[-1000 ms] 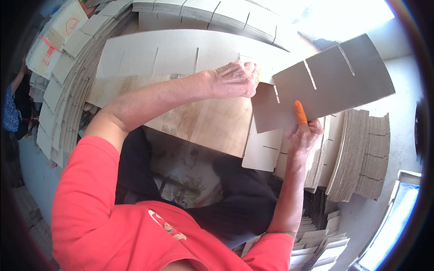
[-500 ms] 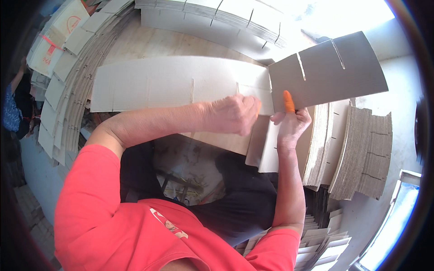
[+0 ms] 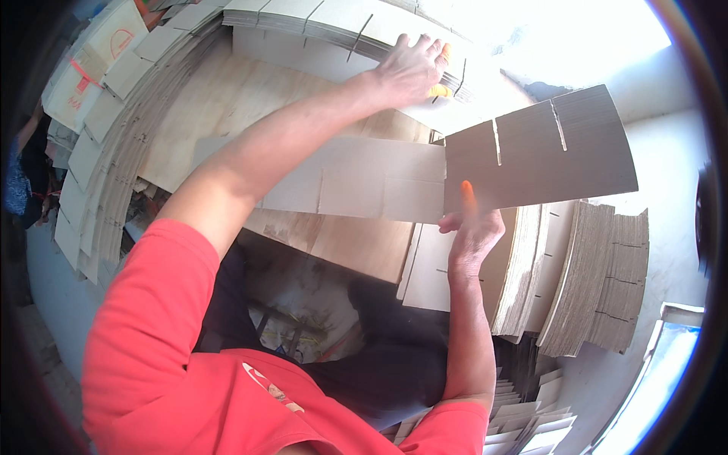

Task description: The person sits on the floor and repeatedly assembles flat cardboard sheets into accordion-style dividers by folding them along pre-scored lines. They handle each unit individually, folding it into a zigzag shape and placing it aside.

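My right hand [image 3: 478,231] pinches the lower edge of a slotted grey cardboard panel [image 3: 538,152], its index finger in an orange finger cot lying along the face. At its left edge the panel meets a long, paler cardboard strip [image 3: 356,178]; whether the two are one piece I cannot tell. My left hand [image 3: 413,72] is away from the strip, at the near edge of a stack of slotted cardboard sheets [image 3: 334,23]. Its fingers are apart, with orange covers on two of them, and I see nothing held in it.
Under the strip is a wooden board [image 3: 341,246]. More slotted cardboard stacks stand at the right [image 3: 595,277], with a leaning row of sheets [image 3: 121,144] along the left. A window [image 3: 660,379] is at the lower right. Part of another person [image 3: 19,174] shows at the far left.
My left hand has left the crease between strip and panel and moved up and away to the back stack. The strip and panel have shifted slightly downward with my right hand.
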{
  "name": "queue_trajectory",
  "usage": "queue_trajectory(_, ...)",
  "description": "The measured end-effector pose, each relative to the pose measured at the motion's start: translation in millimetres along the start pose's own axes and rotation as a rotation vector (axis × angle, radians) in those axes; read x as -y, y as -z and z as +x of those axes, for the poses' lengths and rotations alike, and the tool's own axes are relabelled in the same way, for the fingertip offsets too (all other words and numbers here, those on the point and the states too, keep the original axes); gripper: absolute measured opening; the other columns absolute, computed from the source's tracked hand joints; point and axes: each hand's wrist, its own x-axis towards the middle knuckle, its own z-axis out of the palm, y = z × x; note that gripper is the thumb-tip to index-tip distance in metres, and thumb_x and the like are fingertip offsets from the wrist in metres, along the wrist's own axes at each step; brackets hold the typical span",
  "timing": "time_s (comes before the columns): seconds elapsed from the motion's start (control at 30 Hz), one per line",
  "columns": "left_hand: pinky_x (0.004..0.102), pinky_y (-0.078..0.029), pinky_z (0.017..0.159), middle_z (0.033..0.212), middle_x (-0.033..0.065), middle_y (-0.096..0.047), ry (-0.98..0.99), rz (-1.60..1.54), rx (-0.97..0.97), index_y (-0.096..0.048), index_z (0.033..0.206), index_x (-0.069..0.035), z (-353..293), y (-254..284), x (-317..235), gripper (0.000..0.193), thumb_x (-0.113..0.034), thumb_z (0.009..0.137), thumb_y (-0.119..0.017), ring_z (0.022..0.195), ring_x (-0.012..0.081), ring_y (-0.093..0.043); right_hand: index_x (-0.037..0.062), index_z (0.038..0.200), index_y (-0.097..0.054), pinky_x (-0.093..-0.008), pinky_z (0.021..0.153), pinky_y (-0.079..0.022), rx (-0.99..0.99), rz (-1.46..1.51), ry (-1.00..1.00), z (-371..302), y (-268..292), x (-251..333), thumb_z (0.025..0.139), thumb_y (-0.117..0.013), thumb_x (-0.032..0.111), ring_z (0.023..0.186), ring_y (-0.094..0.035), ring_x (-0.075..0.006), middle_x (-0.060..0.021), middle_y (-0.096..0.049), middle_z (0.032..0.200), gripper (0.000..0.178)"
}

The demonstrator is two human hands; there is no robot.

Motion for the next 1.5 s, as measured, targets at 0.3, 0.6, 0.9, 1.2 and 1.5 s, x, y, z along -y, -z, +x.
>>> queue_trajectory(0.3, 0.0287, -0.047, 0.072, 0.072, 0.0041, -0.059, -0.345, 0.229, 0.143, -0.06, 0.074, -0.004, 6, -42, 14, 0.01, -0.013, 0.076, -0.061, 0.083, 0.0181, -0.057, -0.0035, 0.095, -0.063, -0.0243, 0.045, -0.044, 0.063, 0.015, -0.013, -4, -6, -1, 0.091, -0.065, 0.022, 0.045, -0.056, -0.0116, -0.0067, -0.059, 0.056, 0.026)
queue_trajectory(0.6, 0.031, -0.051, 0.062, 0.067, 0.0075, -0.055, -0.229, -0.134, 0.1, -0.052, 0.072, -0.004, 22, -30, 26, 0.011, -0.009, 0.071, -0.063, 0.075, 0.0217, -0.058, -0.0027, 0.094, -0.064, -0.0231, 0.044, -0.044, 0.072, -0.002, -0.006, -4, -8, 4, 0.091, -0.065, 0.014, 0.044, -0.057, -0.0115, -0.0056, -0.062, 0.063, 0.017)
queue_trajectory(0.9, 0.027, -0.057, 0.067, 0.091, 0.0065, -0.062, -0.422, 0.001, 0.162, -0.063, 0.092, 0.002, 23, -11, 31, 0.018, -0.005, 0.075, -0.06, 0.093, 0.0198, -0.058, -0.0006, 0.091, -0.065, -0.0221, 0.049, -0.043, 0.027, -0.065, -0.024, -5, -10, 12, 0.093, -0.064, 0.017, 0.043, -0.055, -0.0102, -0.0039, -0.059, 0.053, 0.018)
queue_trajectory(1.2, 0.0199, -0.057, 0.056, 0.1, 0.0098, -0.064, -0.56, 0.055, 0.005, -0.065, 0.095, 0.008, -8, 45, 0, 0.026, -0.004, 0.072, -0.063, 0.093, 0.0164, -0.057, -0.0013, 0.092, -0.064, -0.0223, 0.05, -0.042, 0.055, -0.09, -0.035, -3, -13, 11, 0.093, -0.063, 0.017, 0.044, -0.055, -0.0098, -0.0052, -0.06, 0.053, 0.018)
queue_trajectory(1.5, 0.0187, -0.052, 0.05, 0.083, 0.0026, -0.056, -0.672, -0.051, -0.017, -0.065, 0.079, 0.005, -17, 85, -16, 0.021, -0.004, 0.06, -0.065, 0.084, 0.0145, -0.051, -0.0038, 0.096, -0.063, -0.0231, 0.046, -0.045, 0.129, -0.141, -0.022, 3, -18, 14, 0.092, -0.061, 0.01, 0.048, -0.057, -0.0105, -0.0051, -0.061, 0.068, 0.014)
